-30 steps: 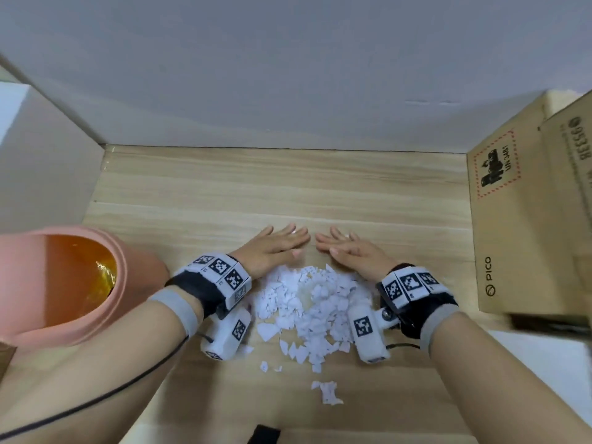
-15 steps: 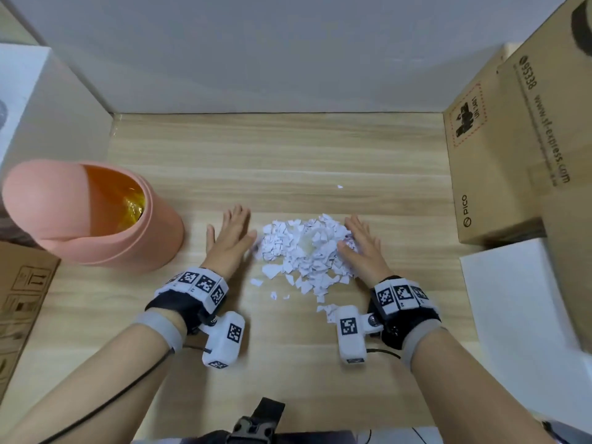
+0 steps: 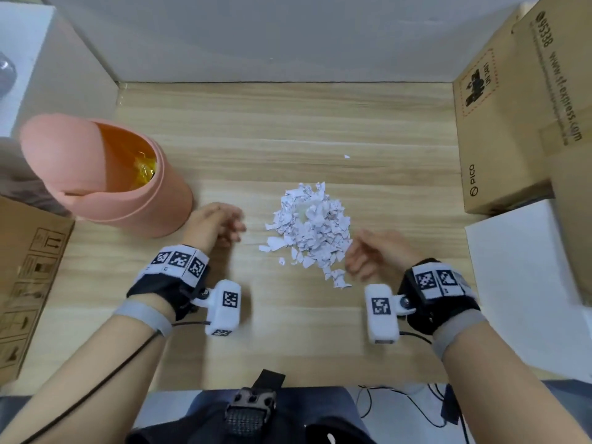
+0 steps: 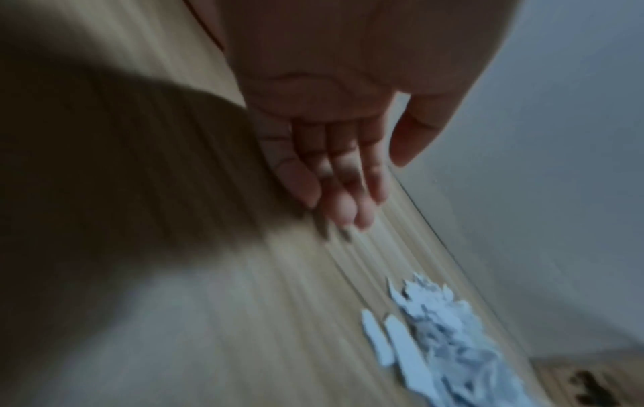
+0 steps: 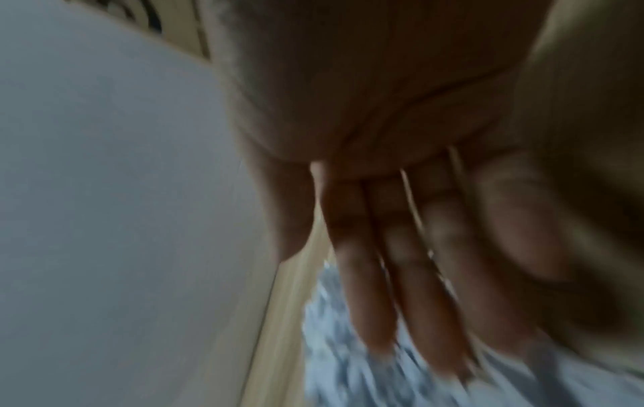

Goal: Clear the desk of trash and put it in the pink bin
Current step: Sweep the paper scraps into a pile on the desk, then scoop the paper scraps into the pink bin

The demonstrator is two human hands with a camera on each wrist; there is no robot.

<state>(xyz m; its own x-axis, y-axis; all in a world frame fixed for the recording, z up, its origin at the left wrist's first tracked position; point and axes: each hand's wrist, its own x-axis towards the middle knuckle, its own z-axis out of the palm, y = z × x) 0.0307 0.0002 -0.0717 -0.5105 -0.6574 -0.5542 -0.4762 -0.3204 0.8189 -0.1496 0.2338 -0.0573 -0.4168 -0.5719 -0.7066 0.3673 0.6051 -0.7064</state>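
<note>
A heap of torn white paper scraps (image 3: 309,230) lies in the middle of the wooden desk (image 3: 288,129). One stray scrap (image 3: 347,156) sits farther back. The pink bin (image 3: 105,177) stands at the left, tilted, with its mouth open toward me and a yellow liner inside. My left hand (image 3: 217,224) hovers left of the heap, fingers straight and empty in the left wrist view (image 4: 334,176). My right hand (image 3: 368,251) is at the heap's right edge, fingers extended over the scraps (image 5: 348,371) and holding nothing (image 5: 400,275).
Cardboard boxes (image 3: 512,116) line the right side, with a white box (image 3: 525,283) in front of them. Another cardboard box (image 3: 28,283) sits at the left front, and a white block (image 3: 48,59) behind the bin. A wall (image 3: 288,36) closes the back.
Both hands have drawn back and apart from the heap, after pushing the scraps into a tighter pile. The head view has pulled back and tilted down.
</note>
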